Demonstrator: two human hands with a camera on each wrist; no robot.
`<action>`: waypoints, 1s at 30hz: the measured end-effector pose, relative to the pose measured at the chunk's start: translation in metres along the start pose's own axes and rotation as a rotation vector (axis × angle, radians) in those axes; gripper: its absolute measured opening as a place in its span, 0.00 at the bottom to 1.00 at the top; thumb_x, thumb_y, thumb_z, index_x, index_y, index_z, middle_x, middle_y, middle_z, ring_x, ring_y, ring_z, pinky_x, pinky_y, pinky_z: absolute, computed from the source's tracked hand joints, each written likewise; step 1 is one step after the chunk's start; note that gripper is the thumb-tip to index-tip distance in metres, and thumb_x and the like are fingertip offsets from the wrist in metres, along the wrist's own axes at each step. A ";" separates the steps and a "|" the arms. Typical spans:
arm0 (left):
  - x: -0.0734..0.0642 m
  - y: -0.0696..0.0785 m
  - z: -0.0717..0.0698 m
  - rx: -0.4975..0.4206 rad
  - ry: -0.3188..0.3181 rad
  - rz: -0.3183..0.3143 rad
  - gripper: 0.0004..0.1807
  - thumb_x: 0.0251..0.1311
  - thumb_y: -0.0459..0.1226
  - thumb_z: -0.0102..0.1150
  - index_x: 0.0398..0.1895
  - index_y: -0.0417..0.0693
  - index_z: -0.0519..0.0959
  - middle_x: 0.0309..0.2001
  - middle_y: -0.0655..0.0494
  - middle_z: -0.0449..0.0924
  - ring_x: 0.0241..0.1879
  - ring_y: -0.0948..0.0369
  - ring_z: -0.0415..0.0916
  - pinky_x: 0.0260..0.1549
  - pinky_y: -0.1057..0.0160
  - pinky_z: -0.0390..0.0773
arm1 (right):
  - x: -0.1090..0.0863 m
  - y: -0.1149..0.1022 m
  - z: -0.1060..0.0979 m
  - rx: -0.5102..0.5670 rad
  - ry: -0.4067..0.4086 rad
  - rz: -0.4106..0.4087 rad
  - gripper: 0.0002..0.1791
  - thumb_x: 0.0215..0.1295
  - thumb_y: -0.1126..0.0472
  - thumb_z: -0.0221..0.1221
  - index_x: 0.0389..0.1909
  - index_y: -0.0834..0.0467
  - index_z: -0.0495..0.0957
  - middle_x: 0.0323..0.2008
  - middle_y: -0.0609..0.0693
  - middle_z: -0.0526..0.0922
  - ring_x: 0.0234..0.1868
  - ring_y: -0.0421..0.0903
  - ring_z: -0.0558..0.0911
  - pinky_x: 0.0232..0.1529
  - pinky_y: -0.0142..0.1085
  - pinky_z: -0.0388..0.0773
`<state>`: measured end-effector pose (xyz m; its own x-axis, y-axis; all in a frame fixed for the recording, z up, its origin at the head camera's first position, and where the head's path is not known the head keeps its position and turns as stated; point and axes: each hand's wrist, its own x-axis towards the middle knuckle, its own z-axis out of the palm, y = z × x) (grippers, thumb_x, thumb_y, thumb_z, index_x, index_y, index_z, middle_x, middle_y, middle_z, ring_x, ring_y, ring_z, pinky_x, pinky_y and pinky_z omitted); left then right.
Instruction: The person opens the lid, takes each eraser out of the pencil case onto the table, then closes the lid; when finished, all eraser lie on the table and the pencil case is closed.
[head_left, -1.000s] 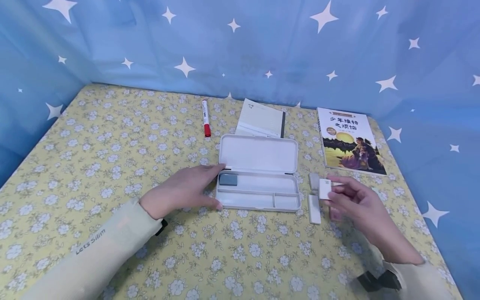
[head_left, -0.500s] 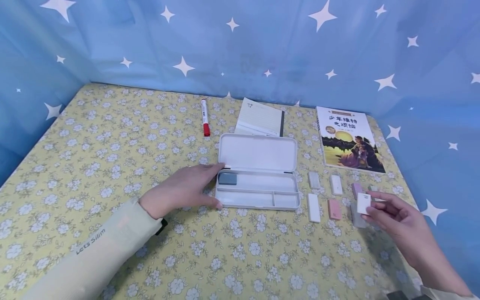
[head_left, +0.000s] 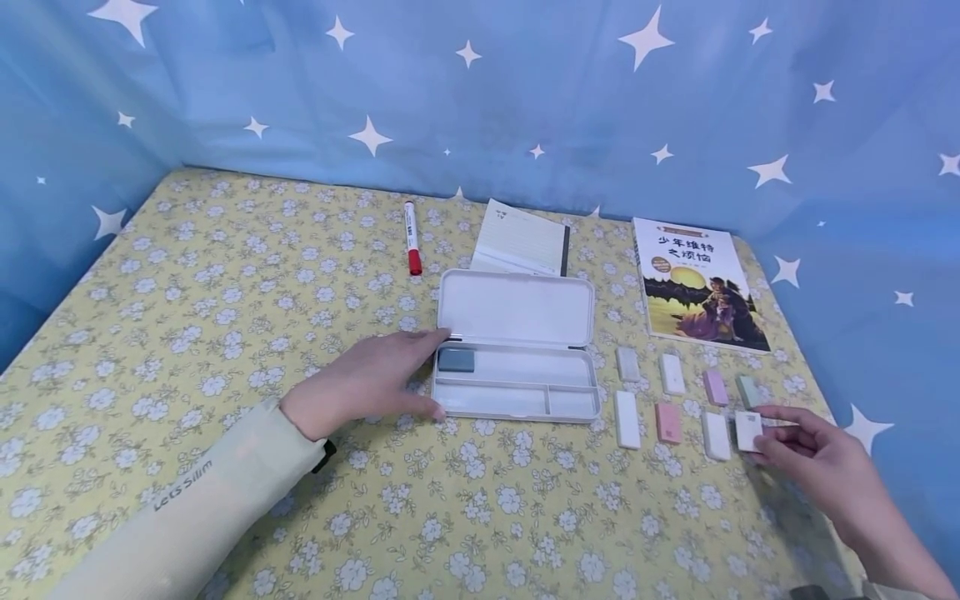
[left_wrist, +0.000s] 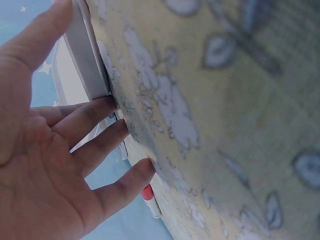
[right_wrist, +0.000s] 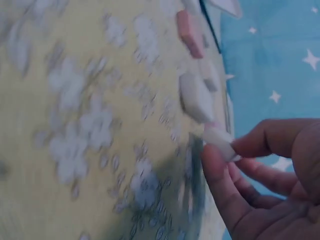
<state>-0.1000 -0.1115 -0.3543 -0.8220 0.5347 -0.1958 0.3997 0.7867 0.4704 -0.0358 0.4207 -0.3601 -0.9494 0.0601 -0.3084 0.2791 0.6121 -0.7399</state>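
An open white pencil case (head_left: 517, 403) lies mid-table, a blue-grey eraser (head_left: 456, 360) in its back compartment. My left hand (head_left: 367, 375) rests at the case's left end, thumb at the front corner and index finger by the hinge; its fingers are extended in the left wrist view. At the right, my right hand (head_left: 813, 458) pinches a white eraser (head_left: 747, 431) between thumb and fingers, beside another white eraser (head_left: 716, 436) at the end of the front row. A green eraser (head_left: 747, 391) lies just behind it. Whether the pinched eraser touches the cloth, I cannot tell.
Left of these lie a pink eraser (head_left: 667, 423), a purple eraser (head_left: 716, 387) and several pale ones in two rows. Behind are a book (head_left: 701, 287), a notepad (head_left: 521, 237) partly under the case lid, and a red-capped marker (head_left: 412, 237). Flowered cloth (head_left: 420, 517) covers the table.
My right hand has carried the white eraser rightward past the rows and lowered it beside the last front-row eraser, uncovering the others. The left hand has stayed at the case.
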 end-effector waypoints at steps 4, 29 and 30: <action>0.001 0.001 -0.001 0.003 0.000 -0.002 0.59 0.56 0.58 0.76 0.84 0.46 0.56 0.80 0.45 0.64 0.77 0.44 0.67 0.72 0.43 0.73 | 0.001 0.006 -0.001 -0.045 -0.006 -0.019 0.18 0.76 0.67 0.60 0.54 0.39 0.76 0.35 0.33 0.82 0.36 0.32 0.86 0.38 0.32 0.89; 0.001 0.001 0.000 -0.004 -0.007 -0.011 0.58 0.56 0.58 0.76 0.84 0.46 0.56 0.81 0.44 0.63 0.77 0.44 0.66 0.72 0.42 0.72 | 0.006 0.000 0.000 -0.353 -0.008 -0.035 0.27 0.80 0.62 0.54 0.69 0.77 0.67 0.38 0.53 0.86 0.31 0.29 0.83 0.33 0.30 0.86; 0.000 0.001 -0.001 -0.005 -0.008 -0.013 0.59 0.56 0.58 0.76 0.84 0.46 0.56 0.81 0.45 0.63 0.77 0.44 0.66 0.72 0.42 0.72 | 0.007 -0.001 -0.001 -0.387 -0.005 -0.043 0.27 0.80 0.61 0.55 0.69 0.77 0.67 0.40 0.57 0.87 0.30 0.26 0.82 0.32 0.30 0.85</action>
<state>-0.1001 -0.1105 -0.3534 -0.8238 0.5272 -0.2086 0.3874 0.7921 0.4717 -0.0426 0.4214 -0.3607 -0.9581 0.0248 -0.2854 0.1631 0.8663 -0.4722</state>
